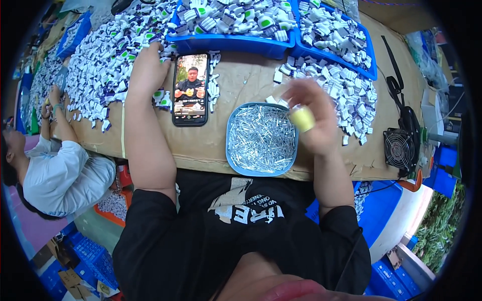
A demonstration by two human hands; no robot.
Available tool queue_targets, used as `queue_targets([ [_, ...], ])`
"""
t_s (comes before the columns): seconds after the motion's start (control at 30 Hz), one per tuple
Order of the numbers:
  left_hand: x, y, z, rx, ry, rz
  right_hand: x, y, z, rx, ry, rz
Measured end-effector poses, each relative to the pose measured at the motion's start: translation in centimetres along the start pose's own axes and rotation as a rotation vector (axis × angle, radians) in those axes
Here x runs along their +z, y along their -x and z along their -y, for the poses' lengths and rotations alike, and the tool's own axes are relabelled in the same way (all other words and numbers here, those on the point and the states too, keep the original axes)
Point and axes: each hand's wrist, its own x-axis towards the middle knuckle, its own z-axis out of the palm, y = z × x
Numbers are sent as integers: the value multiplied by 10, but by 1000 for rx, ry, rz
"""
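My left hand reaches into a wide heap of small white plastic pieces with purple and green parts. Its thumb stands apart from the fingers, whose tips are partly lost among the pieces. Over the right rim of a blue-grey tray hovers my right hand, smeared by motion. A yellow wrap shows on one of its digits; whether it holds anything is unclear. Short silvery metal pins fill the tray. A second pile of white pieces lies beyond the right hand.
Between my left arm and the tray, a phone plays a video. Blue bins full of white pieces line the back. A small black fan stands at the right edge. On the left, another person handles pieces at the same table.
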Motion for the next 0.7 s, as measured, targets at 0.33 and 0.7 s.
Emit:
queue_targets([
  [0.33,-2,-6,-8,-185,34,-15,27,7,4,-206,784,533],
  [0.7,-12,-9,-30,-139,1172,-634,-44,-9,10,-27,1138,-439],
])
